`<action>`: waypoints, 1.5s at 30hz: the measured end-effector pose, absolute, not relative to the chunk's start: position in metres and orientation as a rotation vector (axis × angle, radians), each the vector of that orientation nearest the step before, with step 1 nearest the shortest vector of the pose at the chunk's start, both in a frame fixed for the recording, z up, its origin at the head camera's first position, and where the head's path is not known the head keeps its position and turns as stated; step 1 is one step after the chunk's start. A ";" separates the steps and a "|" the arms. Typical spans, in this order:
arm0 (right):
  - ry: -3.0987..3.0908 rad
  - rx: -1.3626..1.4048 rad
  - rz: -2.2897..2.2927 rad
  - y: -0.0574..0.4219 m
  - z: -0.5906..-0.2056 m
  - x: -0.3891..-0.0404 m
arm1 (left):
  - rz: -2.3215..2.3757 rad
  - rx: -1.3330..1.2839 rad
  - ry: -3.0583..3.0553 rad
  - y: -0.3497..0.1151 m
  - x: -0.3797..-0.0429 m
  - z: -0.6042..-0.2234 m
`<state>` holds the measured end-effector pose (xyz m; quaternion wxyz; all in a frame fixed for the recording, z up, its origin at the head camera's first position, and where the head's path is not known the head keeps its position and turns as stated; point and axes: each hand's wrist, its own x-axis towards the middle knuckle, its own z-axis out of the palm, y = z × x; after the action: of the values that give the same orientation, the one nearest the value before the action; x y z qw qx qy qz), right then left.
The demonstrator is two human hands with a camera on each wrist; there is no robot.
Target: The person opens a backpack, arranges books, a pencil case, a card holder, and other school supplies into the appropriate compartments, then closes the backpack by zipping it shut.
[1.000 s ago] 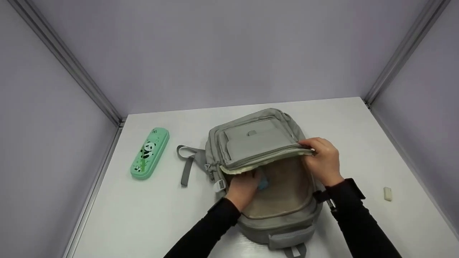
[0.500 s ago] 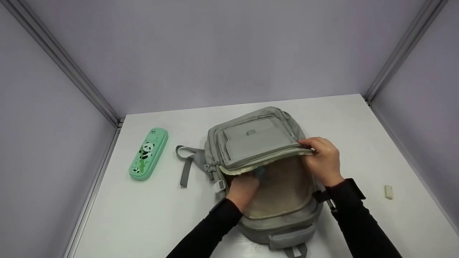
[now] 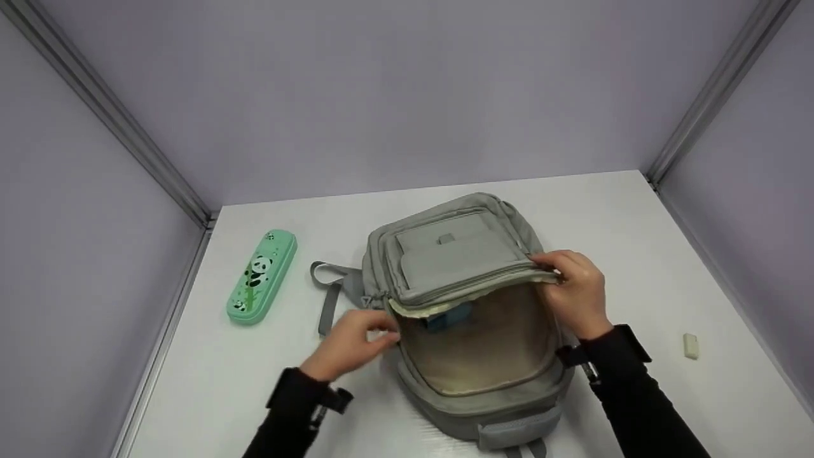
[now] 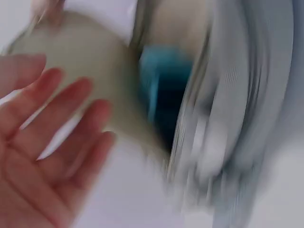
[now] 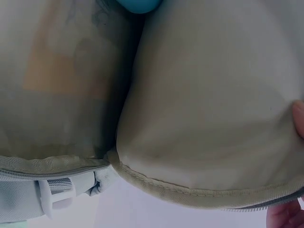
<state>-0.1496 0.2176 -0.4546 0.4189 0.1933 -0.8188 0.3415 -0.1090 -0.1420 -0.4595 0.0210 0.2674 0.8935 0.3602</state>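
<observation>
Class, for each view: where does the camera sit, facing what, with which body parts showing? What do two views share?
Head: on the head, facing forward and down at the gray backpack; left hand, right hand and black sleeves show.
Left wrist: on that wrist, facing the backpack's opening; left hand and part of right hand show.
Right wrist: on that wrist, facing the lining; parts of right hand show.
Shared: head and left wrist show the blue item.
</observation>
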 end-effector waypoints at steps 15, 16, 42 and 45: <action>-2.115 0.435 0.850 0.229 -0.457 -0.142 | 1.062 -0.764 3.049 -0.321 -0.151 -0.507; -2.114 0.435 0.850 0.228 -0.457 -0.142 | 1.063 -0.829 3.014 -0.325 -0.150 -0.512; -2.081 0.483 0.826 0.222 -0.459 -0.144 | 0.932 -0.744 2.966 -0.322 -0.147 -0.564; -2.082 0.476 0.819 0.222 -0.459 -0.144 | 0.953 -0.719 2.939 -0.325 -0.147 -0.558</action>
<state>-0.1436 0.2221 -0.4593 0.4141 0.1894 -0.8285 0.3259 -0.1473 -0.3252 -0.5575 -0.0155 -0.2266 0.9264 0.3003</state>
